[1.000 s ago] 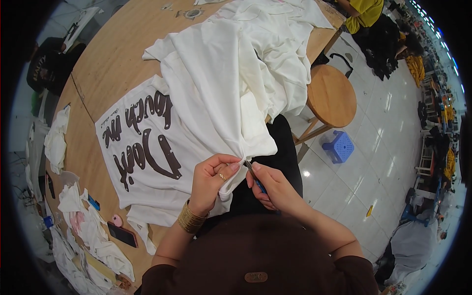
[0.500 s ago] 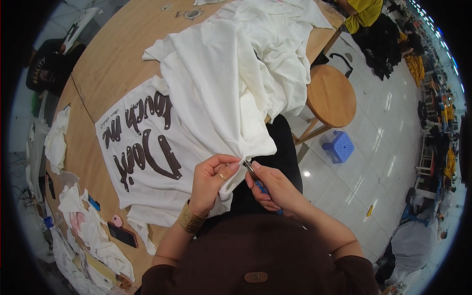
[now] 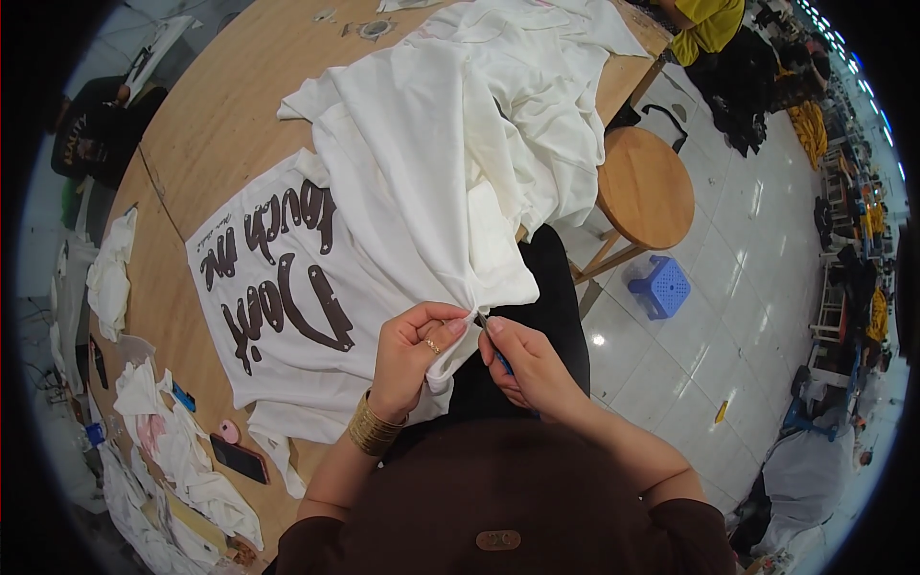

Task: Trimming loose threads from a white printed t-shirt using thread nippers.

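Observation:
My left hand (image 3: pixel 418 347) pinches a gathered edge of the white shirt (image 3: pixel 402 211) over my lap. The fabric bunches into folds around that pinch. Dark lettering covers the part of the shirt spread flat to the left. My right hand (image 3: pixel 529 364) is closed around blue-handled thread snips (image 3: pixel 504 361), whose dark metal tips point at the fabric right beside my left fingertips. Most of the handle is hidden in my palm. Whether the blades are touching the cloth is too small to tell.
More white garments (image 3: pixel 551 144) are heaped on the round wooden table (image 3: pixel 225 96). A phone (image 3: pixel 239 458) and white cloth scraps (image 3: pixel 182 450) lie at its left side. To the right stand a wooden stool (image 3: pixel 647 187) and a blue plastic stool (image 3: pixel 661 286). Other people sit nearby.
My right hand has turned slightly around the snips, so less of the blades and handle shows. My left hand keeps its pinch, and the shirt lies as before.

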Demonstrator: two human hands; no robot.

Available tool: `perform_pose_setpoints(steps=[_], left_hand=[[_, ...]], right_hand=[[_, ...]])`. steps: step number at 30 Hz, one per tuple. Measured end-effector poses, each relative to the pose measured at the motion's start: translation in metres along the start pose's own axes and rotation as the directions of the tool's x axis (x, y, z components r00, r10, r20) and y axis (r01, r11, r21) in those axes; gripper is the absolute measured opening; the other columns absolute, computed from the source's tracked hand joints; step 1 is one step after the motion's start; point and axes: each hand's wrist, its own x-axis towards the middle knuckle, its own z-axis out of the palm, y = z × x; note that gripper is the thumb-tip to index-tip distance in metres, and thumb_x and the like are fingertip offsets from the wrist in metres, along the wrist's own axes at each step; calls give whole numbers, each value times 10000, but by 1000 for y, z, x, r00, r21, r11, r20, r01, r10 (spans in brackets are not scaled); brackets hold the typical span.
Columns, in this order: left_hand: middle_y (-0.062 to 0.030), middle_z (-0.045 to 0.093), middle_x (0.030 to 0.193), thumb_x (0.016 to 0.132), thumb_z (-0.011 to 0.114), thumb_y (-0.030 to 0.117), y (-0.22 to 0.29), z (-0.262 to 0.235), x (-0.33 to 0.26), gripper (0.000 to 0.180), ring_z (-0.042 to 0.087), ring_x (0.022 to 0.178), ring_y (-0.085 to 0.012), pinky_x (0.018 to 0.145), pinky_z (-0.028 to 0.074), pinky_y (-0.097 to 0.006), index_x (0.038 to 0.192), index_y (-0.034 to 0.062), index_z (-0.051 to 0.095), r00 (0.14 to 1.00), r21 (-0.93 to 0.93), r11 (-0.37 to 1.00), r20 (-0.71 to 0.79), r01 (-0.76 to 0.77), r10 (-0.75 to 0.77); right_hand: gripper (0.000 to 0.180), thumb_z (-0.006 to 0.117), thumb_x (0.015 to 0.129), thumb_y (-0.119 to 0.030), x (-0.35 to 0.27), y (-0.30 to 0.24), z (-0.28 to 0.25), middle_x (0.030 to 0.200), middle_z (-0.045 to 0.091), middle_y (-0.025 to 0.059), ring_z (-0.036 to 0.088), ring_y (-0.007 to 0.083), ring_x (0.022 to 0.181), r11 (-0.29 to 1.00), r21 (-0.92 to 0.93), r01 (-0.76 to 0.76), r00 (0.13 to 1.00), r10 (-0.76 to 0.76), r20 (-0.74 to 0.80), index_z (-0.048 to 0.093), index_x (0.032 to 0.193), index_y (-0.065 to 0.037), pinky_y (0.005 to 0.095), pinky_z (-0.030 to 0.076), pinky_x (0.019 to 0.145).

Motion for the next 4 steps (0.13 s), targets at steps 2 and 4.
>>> perform_pose_setpoints(steps=[2,4], left_hand=[[34,549,621,845,566,43,0,-1,0,145,449,545,8,494,345,-153,959,-43,594,1000,3,1000,-2,2,-2],[30,561,636,849,562,47,1,-1,-1,151,458,546,7,496,350,-148,967,-43,592,1000,-10,1000,2,15,-15]], right_hand=[[356,325,959,-350,1,1,0,470,314,-49,242,30,351,999,-26,43,999,-44,-32,436,757,-78,183,207,325],[362,332,956,-368,1,4,-3,467,319,-47,250,40,351,989,-103,103,988,-114,-108,446,777,-74,188,225,330]])
